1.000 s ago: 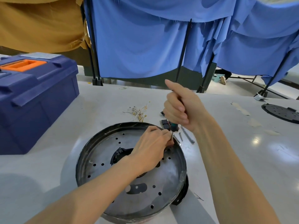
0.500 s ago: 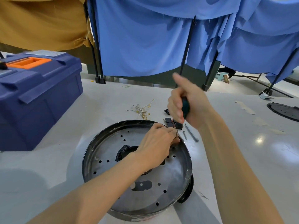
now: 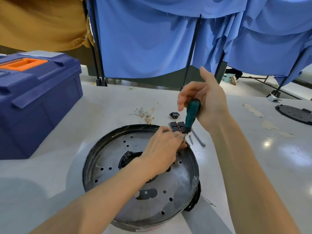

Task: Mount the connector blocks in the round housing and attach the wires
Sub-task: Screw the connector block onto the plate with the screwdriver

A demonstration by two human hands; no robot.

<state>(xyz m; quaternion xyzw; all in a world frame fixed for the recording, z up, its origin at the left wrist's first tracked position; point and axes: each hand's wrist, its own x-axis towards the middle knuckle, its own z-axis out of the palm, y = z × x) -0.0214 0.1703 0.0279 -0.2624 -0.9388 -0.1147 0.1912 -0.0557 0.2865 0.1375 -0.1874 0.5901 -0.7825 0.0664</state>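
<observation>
The round black metal housing (image 3: 94, 159) lies on the white table, its perforated plate facing up. My left hand (image 3: 162, 154) rests inside it at the far rim, and its fingertips pinch the thin shaft of a screwdriver (image 3: 192, 114). My right hand (image 3: 207, 102) holds the green handle loosely from behind, with the thumb up and the fingers curved over the top. What sits under the tip is hidden by my fingers. A cluster of black connector blocks (image 3: 176, 126) lies just beyond the rim. Thin pale wires (image 3: 148, 114) lie further back.
A blue toolbox (image 3: 33, 102) with an orange handle stands at the left. A small black socket (image 3: 174, 114) and two metal bolts (image 3: 198, 140) lie by the blocks. A second black round cover (image 3: 295, 114) sits at the far right. Blue curtains hang behind the table.
My right hand has loosened from a tight fist round the handle to a looser hold with the green handle showing. My left hand stays at the tip.
</observation>
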